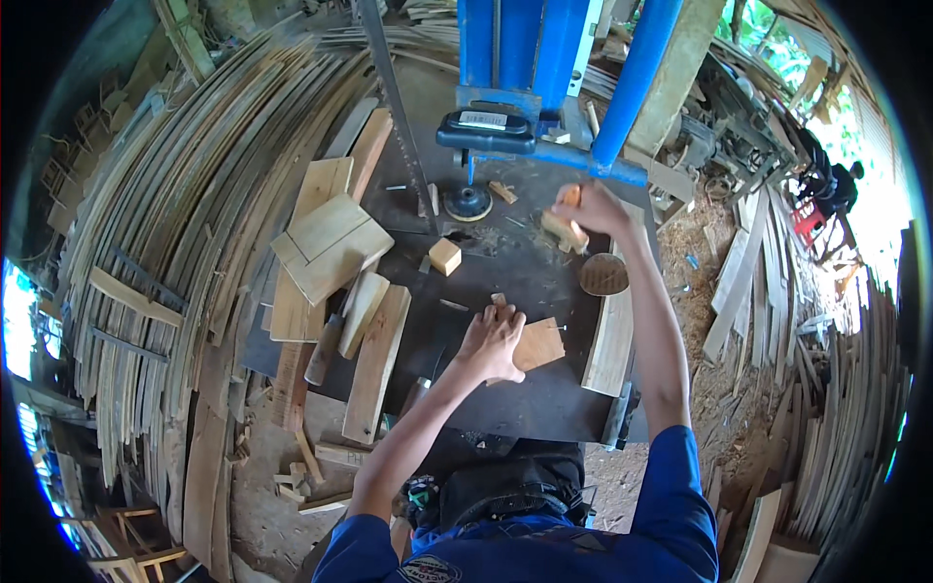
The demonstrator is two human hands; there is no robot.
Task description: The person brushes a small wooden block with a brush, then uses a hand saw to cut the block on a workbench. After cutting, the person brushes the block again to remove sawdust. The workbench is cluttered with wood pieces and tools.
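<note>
left hand (492, 340): flat, palm down, fingers together pressed on a thin flat wooden piece (537, 344); a small wood bit (499, 299) at the fingertips
wooden piece: lies on the dark worktop (525, 398), near its front middle, partly under the hand
right hand (586, 207): closed round a small wooden block (564, 229); an orange-brown bit shows above the fingers, kind unclear
wooden block: held just over the worktop, right of the blade area, just above a round woven disc (604, 274)
machine: blue band saw frame (544, 58) at the far edge; black guide (486, 131) under it; dark round disc (468, 203) below that
loose bits: small wood cube (445, 256) mid worktop, apart from both hands
left side: stacked boards (330, 248) and plank (377, 361) on the worktop; long slats (185, 243) piled beyond
right edge: pale plank (612, 335) along the worktop
</note>
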